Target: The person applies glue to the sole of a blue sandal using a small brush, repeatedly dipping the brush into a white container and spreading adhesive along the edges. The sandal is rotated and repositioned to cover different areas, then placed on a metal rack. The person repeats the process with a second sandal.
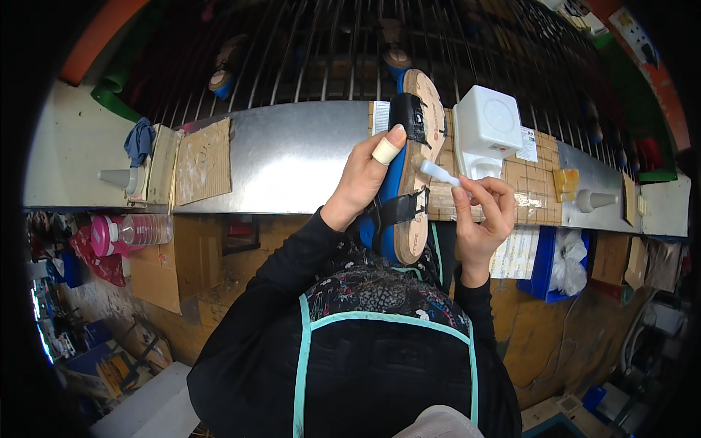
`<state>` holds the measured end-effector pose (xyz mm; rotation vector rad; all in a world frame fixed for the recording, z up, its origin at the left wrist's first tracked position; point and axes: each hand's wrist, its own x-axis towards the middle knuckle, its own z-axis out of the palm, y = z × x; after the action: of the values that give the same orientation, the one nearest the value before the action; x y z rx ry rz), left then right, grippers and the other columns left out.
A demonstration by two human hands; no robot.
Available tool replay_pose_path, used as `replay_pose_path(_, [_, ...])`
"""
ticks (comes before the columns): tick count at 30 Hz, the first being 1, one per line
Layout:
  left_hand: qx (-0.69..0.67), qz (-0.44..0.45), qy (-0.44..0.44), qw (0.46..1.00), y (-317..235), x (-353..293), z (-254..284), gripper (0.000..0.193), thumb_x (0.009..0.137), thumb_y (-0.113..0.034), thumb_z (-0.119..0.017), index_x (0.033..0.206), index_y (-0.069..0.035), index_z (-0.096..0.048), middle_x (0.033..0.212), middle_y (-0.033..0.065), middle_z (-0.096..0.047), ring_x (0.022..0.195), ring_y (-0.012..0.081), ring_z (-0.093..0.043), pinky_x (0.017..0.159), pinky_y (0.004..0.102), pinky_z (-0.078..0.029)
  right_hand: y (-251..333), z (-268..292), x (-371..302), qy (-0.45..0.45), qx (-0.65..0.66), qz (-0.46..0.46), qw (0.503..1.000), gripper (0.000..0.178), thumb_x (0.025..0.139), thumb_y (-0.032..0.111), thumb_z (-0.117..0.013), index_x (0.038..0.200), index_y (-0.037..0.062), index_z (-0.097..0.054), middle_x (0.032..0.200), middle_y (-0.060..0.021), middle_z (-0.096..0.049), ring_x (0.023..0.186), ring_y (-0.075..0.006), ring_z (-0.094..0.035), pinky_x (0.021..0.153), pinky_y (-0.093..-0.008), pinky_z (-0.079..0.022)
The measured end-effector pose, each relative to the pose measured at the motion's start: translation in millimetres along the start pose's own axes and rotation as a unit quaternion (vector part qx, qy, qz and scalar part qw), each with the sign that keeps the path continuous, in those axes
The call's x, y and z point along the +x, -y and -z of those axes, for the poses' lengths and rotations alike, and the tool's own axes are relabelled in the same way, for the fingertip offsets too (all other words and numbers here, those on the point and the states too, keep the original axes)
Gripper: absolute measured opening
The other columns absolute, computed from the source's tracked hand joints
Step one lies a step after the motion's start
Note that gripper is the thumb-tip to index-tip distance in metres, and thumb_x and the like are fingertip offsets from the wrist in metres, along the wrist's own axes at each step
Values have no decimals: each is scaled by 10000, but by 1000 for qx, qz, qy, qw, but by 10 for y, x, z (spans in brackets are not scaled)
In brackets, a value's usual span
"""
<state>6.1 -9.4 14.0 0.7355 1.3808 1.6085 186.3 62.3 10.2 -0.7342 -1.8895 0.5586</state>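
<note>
My left hand [358,175], a pale wrap [385,151] round its thumb, grips a sandal upper on a blue shoe last [393,175]. The last is turned so that its tan insole [432,109] faces up and to the right. Black straps [400,209] cross it, their edges folded over onto the insole. Between the thumb and fingers of my right hand [485,215] is a small whitish brush [438,173], tip at the middle of the insole. Whether the tip touches it, I cannot tell. Just beyond my right hand stands a white plastic dispenser [488,120] with a small open cup at its front.
Metal rods of a rack [307,66] run along the back, with other blue lasts [221,84] on them. A metal bench [292,157] carries cardboard [204,160], grey cones [595,200] and a yellowish block [566,184]. Below are a blue bin [544,274] and a pink jug [107,235].
</note>
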Motion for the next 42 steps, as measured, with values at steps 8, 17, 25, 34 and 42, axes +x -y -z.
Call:
replay_pose_path(8, [-11,-1,-17,1000,-61,71,21,697,917,-599,-523,1112,62,-625,942,85,-649,842,106,-587,755,239,-472,26,37,-98,22,-4,1,1000,218,724,96,-804,936,111,-756,854,-1,-596,743,-138,-483,755,-285,-316])
replay_pose_path(17, [3,-31,-22,999,-97,125,51,679,918,-596,-523,1052,58,-647,885,91,-651,794,113,-590,724,244,-472,34,47,-93,36,20,0,999,218,721,84,-801,934,103,-754,850,-8,-594,734,-135,-488,748,-284,-319])
replay_pose_path(25, [12,-29,-32,999,-86,128,52,707,910,-610,-519,1081,64,-647,892,108,-659,807,123,-606,731,238,-477,22,114,-89,66,25,10,997,221,708,73,-804,922,92,-752,855,-18,-591,725,-136,-494,739,-282,-324])
replay_pose_path(34, [-9,-40,-28,999,-105,142,68,691,916,-603,-515,1033,63,-654,865,104,-655,778,129,-606,710,238,-482,38,212,-129,81,16,38,996,247,674,76,-819,911,103,-756,865,-18,-593,785,-154,-506,741,-292,-337])
replay_pose_path(42, [-6,-56,-28,998,-99,144,45,690,921,-602,-508,1019,66,-654,841,92,-651,758,114,-588,692,238,-473,83,251,-28,68,-11,54,996,232,670,84,-820,890,120,-755,892,-33,-595,772,-167,-525,762,-299,-348])
